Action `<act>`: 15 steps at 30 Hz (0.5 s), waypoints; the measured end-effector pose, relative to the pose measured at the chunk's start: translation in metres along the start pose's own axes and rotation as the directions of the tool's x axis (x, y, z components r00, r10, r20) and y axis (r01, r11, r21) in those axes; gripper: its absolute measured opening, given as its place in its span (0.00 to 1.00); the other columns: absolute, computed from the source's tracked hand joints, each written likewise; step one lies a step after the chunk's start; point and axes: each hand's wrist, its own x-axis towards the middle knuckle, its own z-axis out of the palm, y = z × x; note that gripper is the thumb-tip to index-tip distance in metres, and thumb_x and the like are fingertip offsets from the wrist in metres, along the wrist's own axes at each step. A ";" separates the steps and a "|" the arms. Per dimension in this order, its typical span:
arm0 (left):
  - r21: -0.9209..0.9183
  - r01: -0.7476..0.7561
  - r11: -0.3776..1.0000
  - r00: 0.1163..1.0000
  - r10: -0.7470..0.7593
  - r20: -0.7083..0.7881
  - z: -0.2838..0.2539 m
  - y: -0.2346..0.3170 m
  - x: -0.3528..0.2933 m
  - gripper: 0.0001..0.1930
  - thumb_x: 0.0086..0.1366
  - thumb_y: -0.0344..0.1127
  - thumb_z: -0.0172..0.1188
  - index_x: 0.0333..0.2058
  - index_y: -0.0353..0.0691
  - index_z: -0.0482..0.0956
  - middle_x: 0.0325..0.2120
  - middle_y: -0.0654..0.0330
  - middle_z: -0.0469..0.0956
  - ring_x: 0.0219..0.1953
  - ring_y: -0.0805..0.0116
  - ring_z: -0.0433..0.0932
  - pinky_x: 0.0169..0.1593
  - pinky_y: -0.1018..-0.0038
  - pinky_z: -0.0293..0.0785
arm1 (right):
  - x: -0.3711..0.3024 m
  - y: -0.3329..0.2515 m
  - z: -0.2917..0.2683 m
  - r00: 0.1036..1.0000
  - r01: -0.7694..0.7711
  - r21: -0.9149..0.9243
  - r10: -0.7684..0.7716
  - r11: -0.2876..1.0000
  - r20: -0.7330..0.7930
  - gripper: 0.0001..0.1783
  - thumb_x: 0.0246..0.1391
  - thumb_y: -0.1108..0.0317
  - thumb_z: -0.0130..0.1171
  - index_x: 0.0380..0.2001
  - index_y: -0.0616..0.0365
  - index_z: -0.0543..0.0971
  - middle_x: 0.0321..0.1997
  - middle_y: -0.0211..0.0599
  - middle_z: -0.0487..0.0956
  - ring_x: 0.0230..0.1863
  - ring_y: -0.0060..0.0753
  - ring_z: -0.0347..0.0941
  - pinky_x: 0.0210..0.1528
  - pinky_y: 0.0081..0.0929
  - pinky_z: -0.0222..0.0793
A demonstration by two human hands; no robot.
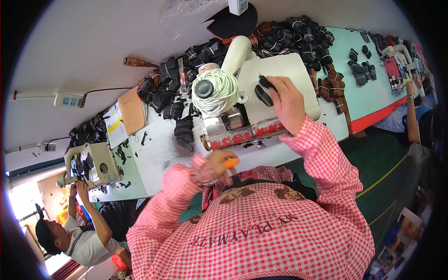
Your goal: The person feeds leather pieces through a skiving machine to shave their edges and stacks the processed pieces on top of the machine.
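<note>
Work in the head view looks like handling pieces singly: the right hand's [288,102] grip pinches a small black piece [266,82] above the pale machine [294,70], beside a dark oval piece [264,96] lying on its bed. The left hand [218,162] (blurred) curls around an orange tool [231,163] near the front of the counter [151,163]. I'd judge the next move calls for a steady, light pinch.
</note>
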 end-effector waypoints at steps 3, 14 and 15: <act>0.106 -0.113 0.988 0.982 0.127 -0.137 0.028 -0.048 0.064 0.22 0.65 0.42 0.47 0.48 0.28 0.68 0.30 0.49 0.80 0.36 0.57 0.80 0.38 0.67 0.78 | 0.000 0.011 0.014 0.975 0.182 -0.324 -0.212 0.929 -0.060 0.15 0.43 0.76 0.56 0.39 0.58 0.76 0.39 0.36 0.77 0.38 0.40 0.73 0.40 0.36 0.69; -0.172 -0.304 0.937 0.926 0.248 -0.285 0.073 -0.031 0.099 0.19 0.61 0.44 0.53 0.44 0.34 0.72 0.37 0.52 0.79 0.36 0.59 0.79 0.33 0.61 0.74 | -0.034 -0.029 -0.018 0.873 0.413 -0.419 -0.221 0.809 0.434 0.35 0.37 0.60 0.66 0.50 0.63 0.69 0.54 0.41 0.70 0.49 0.44 0.65 0.48 0.38 0.62; -0.074 -0.295 0.953 0.913 0.258 -0.317 0.077 -0.025 0.101 0.19 0.61 0.44 0.53 0.43 0.34 0.73 0.37 0.52 0.79 0.36 0.58 0.79 0.34 0.61 0.74 | -0.034 -0.029 -0.019 0.867 0.427 -0.409 -0.237 0.806 0.438 0.35 0.37 0.60 0.66 0.50 0.63 0.69 0.54 0.41 0.70 0.49 0.44 0.65 0.48 0.38 0.62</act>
